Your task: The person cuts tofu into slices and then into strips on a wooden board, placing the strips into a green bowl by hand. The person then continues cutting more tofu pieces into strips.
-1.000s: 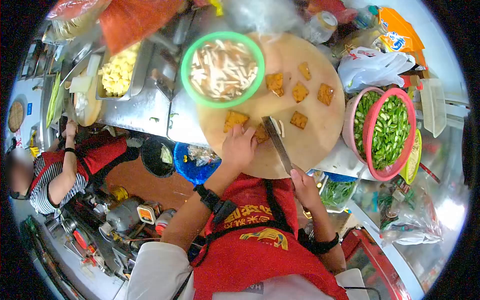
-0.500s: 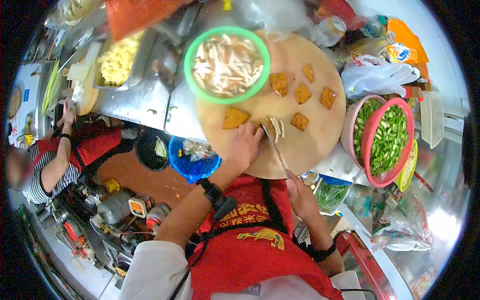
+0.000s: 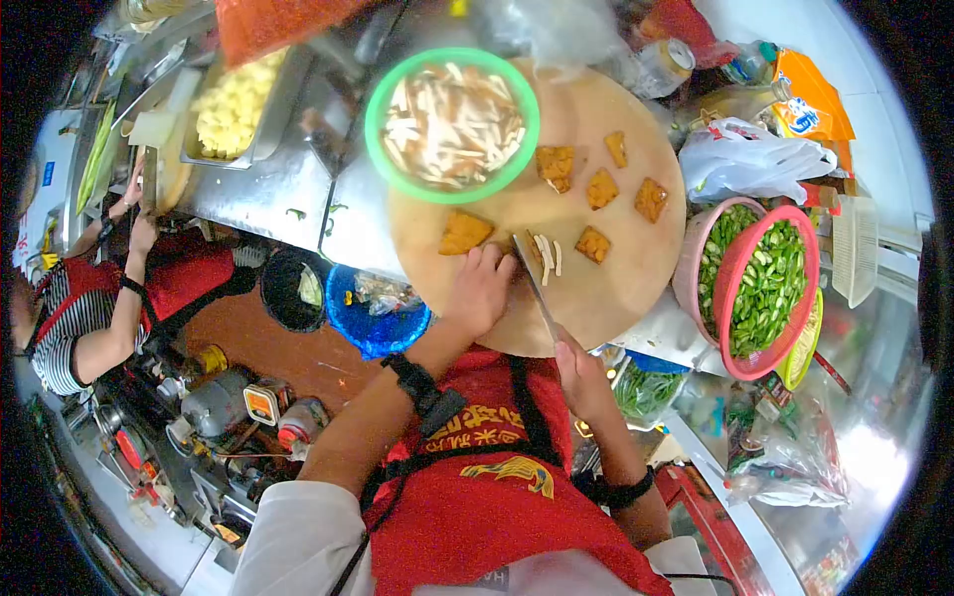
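My left hand (image 3: 484, 288) rests on the round cutting board (image 3: 606, 308), fingers bent and pressed down beside the blade. Under the fingertips is a piece of brown dried tofu, mostly hidden. My right hand (image 3: 583, 375) is closed round the handle of a knife (image 3: 539, 295), its blade slanting up against my left fingertips. Just right of the blade lie several thin pale strips (image 3: 548, 255) with brown edges. A larger brown tofu piece (image 3: 465, 232) lies beyond my left hand. Several smaller ones, such as this tofu piece (image 3: 601, 189), are spread over the board's far right.
A green-rimmed basin (image 3: 380, 164) of cut strips overlaps the board's far left. Pink baskets (image 3: 728, 343) with sliced green peppers stand at the right. A blue-lined bin (image 3: 373, 333) is below the counter's left edge. Farther left, a co-worker's hand (image 3: 142, 233) is at another board.
The knife has turned slightly more upright against my left fingers, and my right hand has shifted a little left. The view has moved slightly. The co-worker's arms have changed position.
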